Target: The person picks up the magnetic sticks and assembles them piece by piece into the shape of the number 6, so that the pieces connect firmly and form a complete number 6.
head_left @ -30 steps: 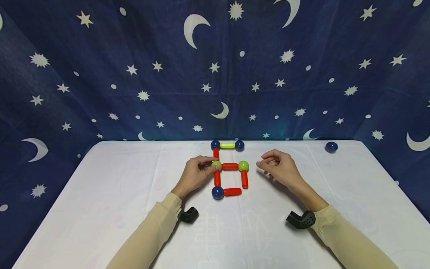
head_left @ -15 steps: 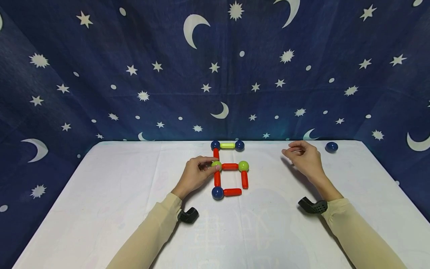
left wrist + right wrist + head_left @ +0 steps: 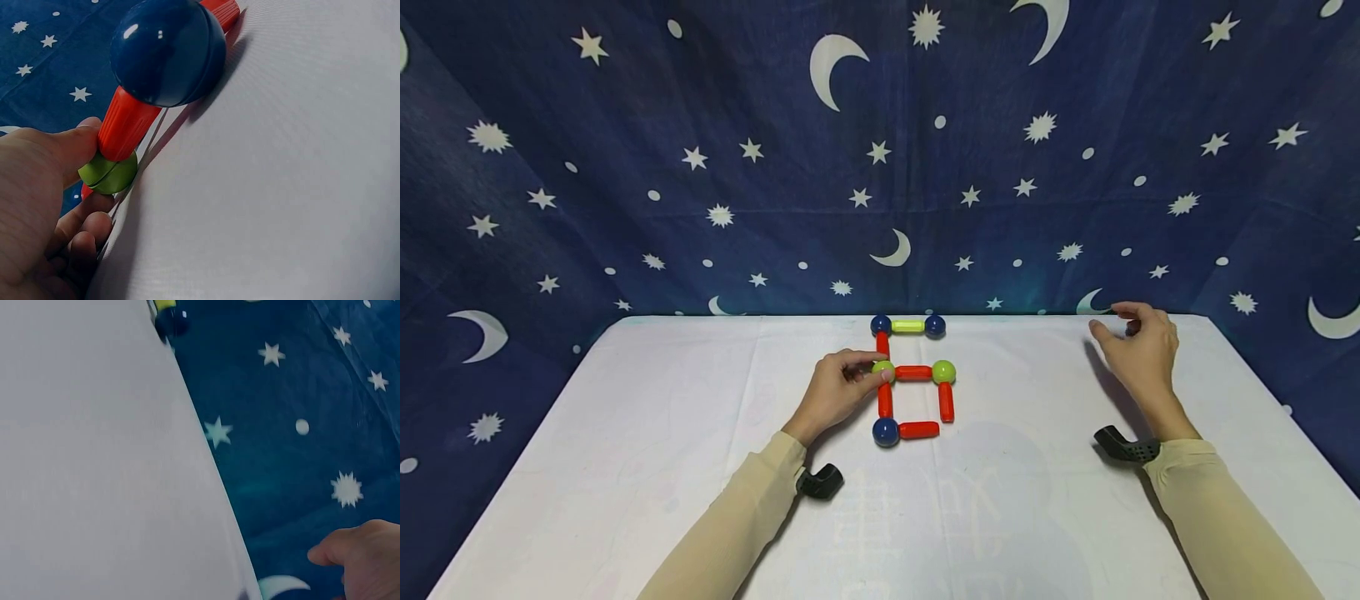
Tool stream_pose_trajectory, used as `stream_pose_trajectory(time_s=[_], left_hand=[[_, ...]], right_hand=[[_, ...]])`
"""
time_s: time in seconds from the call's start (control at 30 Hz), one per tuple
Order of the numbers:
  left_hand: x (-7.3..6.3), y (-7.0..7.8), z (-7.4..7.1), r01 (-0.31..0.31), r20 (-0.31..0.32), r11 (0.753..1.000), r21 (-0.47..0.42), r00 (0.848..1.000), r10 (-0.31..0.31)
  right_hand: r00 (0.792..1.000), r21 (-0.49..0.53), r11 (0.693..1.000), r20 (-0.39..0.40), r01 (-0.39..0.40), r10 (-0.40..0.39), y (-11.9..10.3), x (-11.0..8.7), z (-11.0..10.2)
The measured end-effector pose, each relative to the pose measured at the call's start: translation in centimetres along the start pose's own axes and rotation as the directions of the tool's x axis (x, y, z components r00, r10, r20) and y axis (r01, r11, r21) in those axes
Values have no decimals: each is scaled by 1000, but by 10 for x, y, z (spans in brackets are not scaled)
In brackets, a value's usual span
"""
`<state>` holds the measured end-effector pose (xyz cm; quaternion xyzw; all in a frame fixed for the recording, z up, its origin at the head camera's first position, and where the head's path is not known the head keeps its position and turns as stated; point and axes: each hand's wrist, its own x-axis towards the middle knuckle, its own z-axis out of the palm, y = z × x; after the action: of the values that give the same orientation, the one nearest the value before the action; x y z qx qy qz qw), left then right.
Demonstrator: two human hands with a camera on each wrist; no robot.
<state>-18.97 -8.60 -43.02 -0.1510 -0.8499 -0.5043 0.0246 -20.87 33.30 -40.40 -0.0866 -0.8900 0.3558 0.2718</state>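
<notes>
My left hand (image 3: 837,385) pinches a green ball (image 3: 882,367) between thumb and fingers. In the left wrist view a red rod (image 3: 128,125) joins that green ball to a large blue ball (image 3: 169,53). From the green ball, another red rod (image 3: 913,373) runs right to a second green ball (image 3: 943,372), with a red rod (image 3: 946,402) below it. A loose-ended red rod (image 3: 919,430) sticks out from the lower blue ball (image 3: 886,432). At the far right, my right hand (image 3: 1142,350) has thumb and fingers spread about a loose blue ball (image 3: 1132,328), mostly hidden behind them.
At the structure's back, a yellow-green rod (image 3: 908,326) links two blue balls, one at the right end (image 3: 935,326). The white tabletop (image 3: 715,417) meets a dark blue curtain (image 3: 775,208) with stars and moons at its back edge.
My right hand has moved right and back, away from the structure to the loose blue ball, its thumb and fingers spreading. My left hand has stayed put on the green ball.
</notes>
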Motion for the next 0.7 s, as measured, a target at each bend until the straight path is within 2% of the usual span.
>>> stream_pose_trajectory(time_s=[0.2, 0.37, 0.53, 0.7], left_hand=[[0, 0, 0, -4, 1, 1000, -1, 1000, 4], [-1, 0, 0, -6, 1, 1000, -2, 1000, 6], [-1, 0, 0, -12, 0, 1000, -2, 1000, 12], [-1, 0, 0, -8, 1, 1000, -4, 1000, 8]], right_hand=[[1000, -57, 998, -7, -31, 31, 13, 4, -8], [997, -125, 991, 55, -52, 59, 23, 5, -8], [985, -129, 984, 102, -123, 137, 29, 5, -7], [979, -114, 979, 98, -170, 181, 31, 6, -7]])
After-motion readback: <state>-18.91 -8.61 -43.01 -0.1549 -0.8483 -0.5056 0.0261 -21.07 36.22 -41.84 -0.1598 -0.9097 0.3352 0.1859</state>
